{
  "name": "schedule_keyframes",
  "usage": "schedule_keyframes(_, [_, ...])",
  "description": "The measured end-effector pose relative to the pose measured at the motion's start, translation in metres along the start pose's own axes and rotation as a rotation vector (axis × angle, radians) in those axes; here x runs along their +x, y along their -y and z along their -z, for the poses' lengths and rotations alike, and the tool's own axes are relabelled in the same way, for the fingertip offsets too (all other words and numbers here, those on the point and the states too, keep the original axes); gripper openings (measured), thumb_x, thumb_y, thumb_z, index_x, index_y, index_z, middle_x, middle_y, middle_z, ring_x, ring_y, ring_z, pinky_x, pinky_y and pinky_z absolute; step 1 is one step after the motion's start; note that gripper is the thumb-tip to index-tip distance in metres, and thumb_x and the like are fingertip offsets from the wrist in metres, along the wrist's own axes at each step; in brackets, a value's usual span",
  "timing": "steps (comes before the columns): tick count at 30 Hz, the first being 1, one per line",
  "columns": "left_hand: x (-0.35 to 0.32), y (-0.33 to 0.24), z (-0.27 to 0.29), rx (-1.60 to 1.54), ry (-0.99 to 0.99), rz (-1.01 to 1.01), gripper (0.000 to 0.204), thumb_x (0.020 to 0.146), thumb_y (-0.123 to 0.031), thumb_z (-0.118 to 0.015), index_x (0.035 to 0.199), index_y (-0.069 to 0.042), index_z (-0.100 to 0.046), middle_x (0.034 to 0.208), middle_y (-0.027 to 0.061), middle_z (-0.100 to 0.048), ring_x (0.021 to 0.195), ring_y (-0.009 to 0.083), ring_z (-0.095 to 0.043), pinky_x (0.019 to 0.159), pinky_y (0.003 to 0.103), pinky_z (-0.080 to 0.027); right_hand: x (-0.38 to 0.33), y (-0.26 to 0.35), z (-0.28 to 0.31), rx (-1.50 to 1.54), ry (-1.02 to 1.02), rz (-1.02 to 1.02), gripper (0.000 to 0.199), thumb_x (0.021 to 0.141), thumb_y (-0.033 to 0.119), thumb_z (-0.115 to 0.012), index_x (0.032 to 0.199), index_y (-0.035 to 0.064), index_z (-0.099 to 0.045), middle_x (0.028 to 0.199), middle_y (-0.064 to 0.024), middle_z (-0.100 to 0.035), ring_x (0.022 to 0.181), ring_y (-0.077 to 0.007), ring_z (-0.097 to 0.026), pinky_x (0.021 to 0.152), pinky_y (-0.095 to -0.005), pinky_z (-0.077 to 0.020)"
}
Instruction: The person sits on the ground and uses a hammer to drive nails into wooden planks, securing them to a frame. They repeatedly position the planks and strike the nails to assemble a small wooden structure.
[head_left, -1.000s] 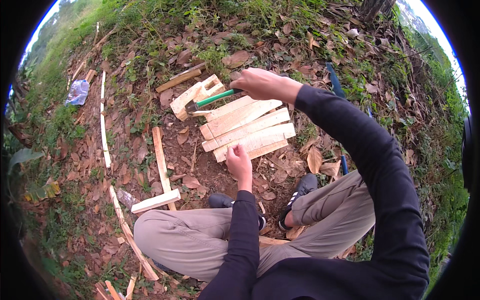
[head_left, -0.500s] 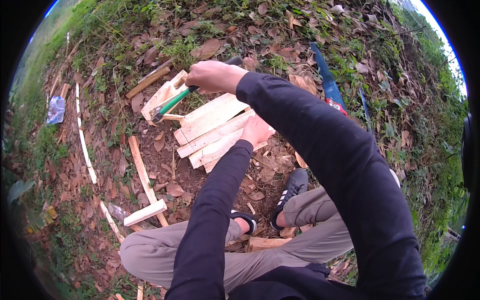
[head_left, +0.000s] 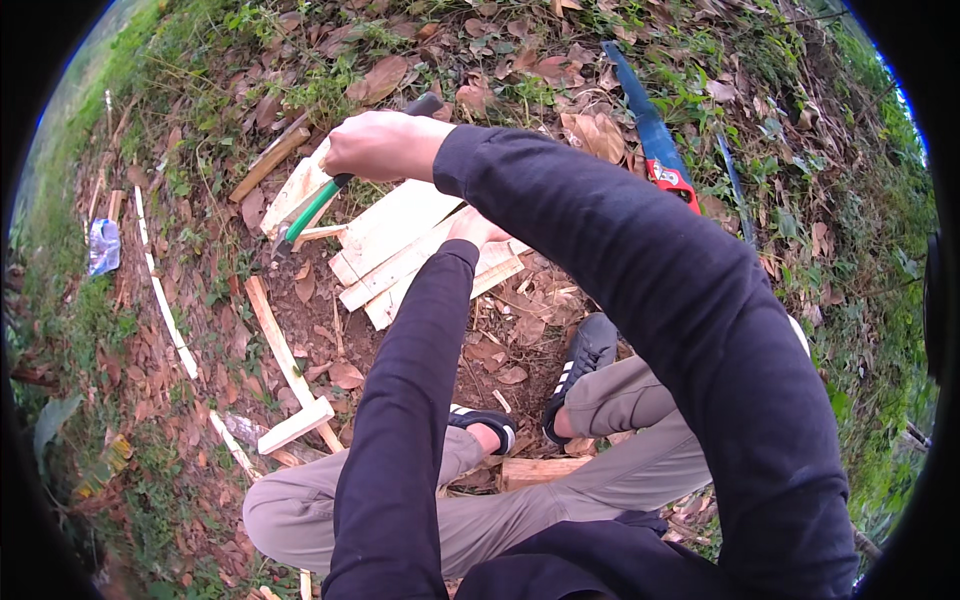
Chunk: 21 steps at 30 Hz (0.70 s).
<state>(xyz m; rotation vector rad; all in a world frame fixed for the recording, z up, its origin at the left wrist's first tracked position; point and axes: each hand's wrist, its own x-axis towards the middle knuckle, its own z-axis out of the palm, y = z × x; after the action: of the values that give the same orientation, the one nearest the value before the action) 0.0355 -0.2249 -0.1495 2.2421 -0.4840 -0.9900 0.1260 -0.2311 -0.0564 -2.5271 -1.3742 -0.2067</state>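
My right hand [head_left: 385, 146] is closed around the black grip of a hammer [head_left: 318, 208] with a green shaft. Its head points down and left, close to the near end of a pale wooden piece [head_left: 292, 190]. Several pale wooden boards [head_left: 385, 228] lie side by side on the ground. Over their right part is my left hand [head_left: 478, 228], partly covered by my right sleeve, so its fingers are hidden. Whether it grips a board cannot be made out.
A saw [head_left: 648, 120] with a blue blade and red handle lies at the far right. Wooden strips [head_left: 283, 340] and a short block [head_left: 296, 425] lie left of my legs, with a clear plastic wrapper [head_left: 103, 247] farther left. Dry leaves and weeds cover the ground.
The whole view has shifted slightly. My right hand and the hammer have moved left, with the hammer head a little lower. My left hand has slid farther under the right sleeve.
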Motion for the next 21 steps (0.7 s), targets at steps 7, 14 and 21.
schedule_keyframes(7, [-0.012, -0.001, -0.01, 0.091, -0.091, -0.026, 0.082, 0.083, -0.047, -0.075, 0.147, -0.004, -0.046, 0.151, 0.0222, -0.043, 0.143, 0.0323, -0.039, 0.118, 0.04, -0.033, -0.008, -0.006, -0.003, 0.006, -0.013, -0.01, 0.01, 0.079, 0.006, -0.068, 0.089, 0.0066, -0.071, 0.078, -0.0128, -0.069, 0.08, -0.0331, -0.072, 0.07, -0.0429, -0.059])
schedule_keyframes(14, [0.017, 0.067, -0.086, 0.261, -0.749, 0.104, 0.084, 0.069, -0.039, -0.09, 0.134, -0.002, -0.049, 0.124, 0.019, -0.054, 0.119, 0.0367, -0.054, 0.095, 0.053, -0.047, -0.005, 0.004, -0.002, -0.005, 0.027, -0.057, 0.009, 0.08, 0.008, -0.069, 0.089, 0.007, -0.072, 0.081, -0.0122, -0.07, 0.083, -0.0325, -0.072, 0.074, -0.0429, -0.0586])
schedule_keyframes(21, [0.006, 0.081, -0.096, 0.07, -0.722, -0.012, 0.042, 0.08, -0.03, -0.082, 0.1, -0.008, -0.053, 0.103, 0.0104, -0.057, 0.105, 0.0316, -0.058, 0.087, 0.051, -0.047, -0.039, 0.001, 0.074, -0.283, 0.044, -0.023, 0.02, 0.083, 0.02, -0.077, 0.088, 0.0031, -0.067, 0.089, -0.0148, -0.061, 0.085, -0.0288, -0.064, 0.073, -0.0409, -0.0566])
